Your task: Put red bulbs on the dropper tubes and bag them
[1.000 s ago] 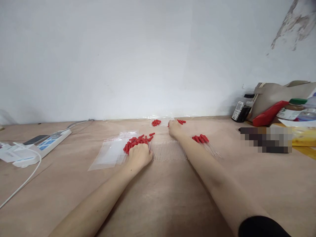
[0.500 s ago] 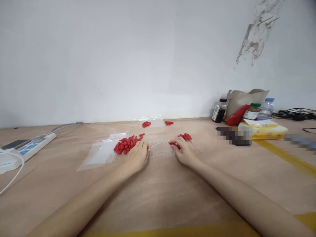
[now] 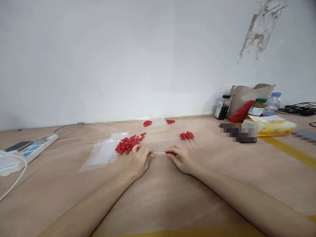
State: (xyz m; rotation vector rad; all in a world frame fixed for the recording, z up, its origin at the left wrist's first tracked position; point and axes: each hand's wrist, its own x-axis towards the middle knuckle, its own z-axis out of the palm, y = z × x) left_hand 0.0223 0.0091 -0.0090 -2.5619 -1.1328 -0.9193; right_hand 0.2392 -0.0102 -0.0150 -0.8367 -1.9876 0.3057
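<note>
My left hand (image 3: 141,160) is closed, pinching one end of a thin glass dropper tube (image 3: 159,153) held level. At the tube's other end, my right hand (image 3: 183,159) pinches a red rubber dropper bulb (image 3: 170,152); the fingers hide how far the two are joined. Another bit of red shows among my left fingers, and I cannot tell whether it is gripped. Behind both hands lies a row of clear glass tubes (image 3: 160,144). Left of it is a pile of loose red bulbs (image 3: 126,145). On the right rest several droppers with red bulbs fitted (image 3: 187,135).
Clear zip bags (image 3: 100,158) lie at left, beyond them a white power strip (image 3: 39,149) with cables. Two small groups of red bulbs (image 3: 147,123) sit near the wall. Bottles, a grey bag (image 3: 243,97) and a yellow tissue pack (image 3: 276,128) stand at right.
Both hands have come closer together and nearer to me. The glass tube, earlier slanted by my left hand, now spans level between both hands, its end meeting the bulb in my right fingers.
</note>
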